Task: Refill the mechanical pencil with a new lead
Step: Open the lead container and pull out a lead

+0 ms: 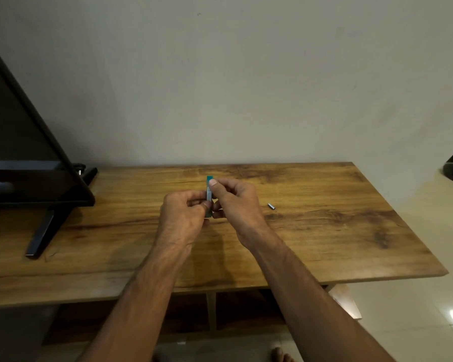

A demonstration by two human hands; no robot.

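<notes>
A slim teal and white lead case [209, 194] stands upright between both hands above the middle of the wooden table [324, 231]. My left hand [182, 214] pinches its lower part with thumb and fingers. My right hand [234, 202] holds its right side, the thumb pressed near the teal top end. A small silver pencil cap [271, 206] lies alone on the table to the right of my right hand. The mechanical pencil itself is not visible; it may be hidden by my hands.
A black TV [24, 152] on a stand leg [43, 233] occupies the table's left end. A plain wall [220, 87] runs along the back edge. The table's right edge drops to a tiled floor [416, 309]. My bare toes [280, 355] show below.
</notes>
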